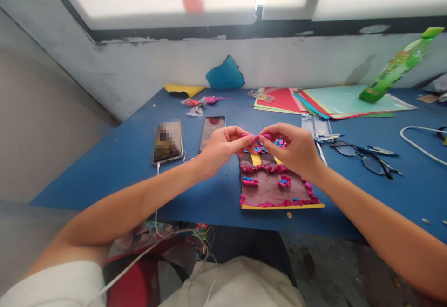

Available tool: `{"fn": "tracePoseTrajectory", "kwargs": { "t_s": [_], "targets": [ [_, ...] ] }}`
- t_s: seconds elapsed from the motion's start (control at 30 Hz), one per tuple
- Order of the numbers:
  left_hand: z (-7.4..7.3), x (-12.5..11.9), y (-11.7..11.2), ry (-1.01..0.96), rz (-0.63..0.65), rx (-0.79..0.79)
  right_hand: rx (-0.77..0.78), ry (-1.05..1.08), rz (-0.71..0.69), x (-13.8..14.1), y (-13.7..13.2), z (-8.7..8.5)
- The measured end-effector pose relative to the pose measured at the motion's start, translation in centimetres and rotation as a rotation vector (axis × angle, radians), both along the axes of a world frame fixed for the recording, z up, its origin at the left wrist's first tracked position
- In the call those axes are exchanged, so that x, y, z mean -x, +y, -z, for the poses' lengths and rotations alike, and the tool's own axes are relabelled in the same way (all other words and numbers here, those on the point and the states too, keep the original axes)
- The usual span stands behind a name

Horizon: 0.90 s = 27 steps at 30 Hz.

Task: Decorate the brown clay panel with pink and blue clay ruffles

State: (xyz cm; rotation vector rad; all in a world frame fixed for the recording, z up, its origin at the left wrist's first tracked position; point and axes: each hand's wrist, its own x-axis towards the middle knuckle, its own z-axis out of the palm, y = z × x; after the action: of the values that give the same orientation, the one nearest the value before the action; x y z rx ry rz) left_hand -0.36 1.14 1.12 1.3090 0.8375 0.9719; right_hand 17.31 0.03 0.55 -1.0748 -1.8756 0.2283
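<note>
Between my two hands is a small strip of pink modelling clay (256, 137). My left hand (228, 145) pinches its left end with thumb and fingertips. The right end is pinched by my right hand (291, 146). Both hands hover over the far part of a clay picture (265, 188), a brownish-purple panel with ruffled pink clay edging, yellow patches, blue bits and a yellow strip along its near side. My right hand hides part of the panel's upper right.
Left of the panel lie a phone (212, 128) and another phone plugged into a white cable (168, 142). Coloured sheets (335, 102) lie behind, with a leaning green bottle (394, 67) on them. Glasses (363, 156) and pens (382, 151) are at right. Yellow foam (183, 88) sits far left.
</note>
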Motion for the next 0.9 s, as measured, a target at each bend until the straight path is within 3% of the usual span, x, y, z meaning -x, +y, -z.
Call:
{"fn": "tracePoseTrajectory", "kwargs": {
  "t_s": [0.17, 0.33, 0.47, 0.57, 0.73, 0.9],
  "targets": [
    [0.2, 0.0, -0.3, 0.066, 0.047, -0.034, -0.062, -0.042, 0.105, -0.5, 1.1, 0.4],
    [0.6, -0.3, -1.3, 0.126, 0.17, -0.074, -0.1, 0.005, 0.223, -1.5, 1.9, 0.0],
    [0.7, -0.3, -1.0, 0.173, 0.078, -0.033, 0.002, 0.158, 0.046, -1.4, 1.3, -0.7],
    [0.6, -0.2, -0.4, 0.109, 0.043, 0.057, 0.009, 0.099, -0.134, -0.6, 0.5, -0.5],
    [0.8, -0.2, -0.4, -0.022, 0.113, 0.099, 0.021, -0.055, -0.094, -0.1, 0.2, 0.4],
    [0.9, -0.3, -0.5, -0.004, 0.063, 0.039, 0.161, 0.034, -0.151, 0.0, 0.1, 0.5]
  ]
}}
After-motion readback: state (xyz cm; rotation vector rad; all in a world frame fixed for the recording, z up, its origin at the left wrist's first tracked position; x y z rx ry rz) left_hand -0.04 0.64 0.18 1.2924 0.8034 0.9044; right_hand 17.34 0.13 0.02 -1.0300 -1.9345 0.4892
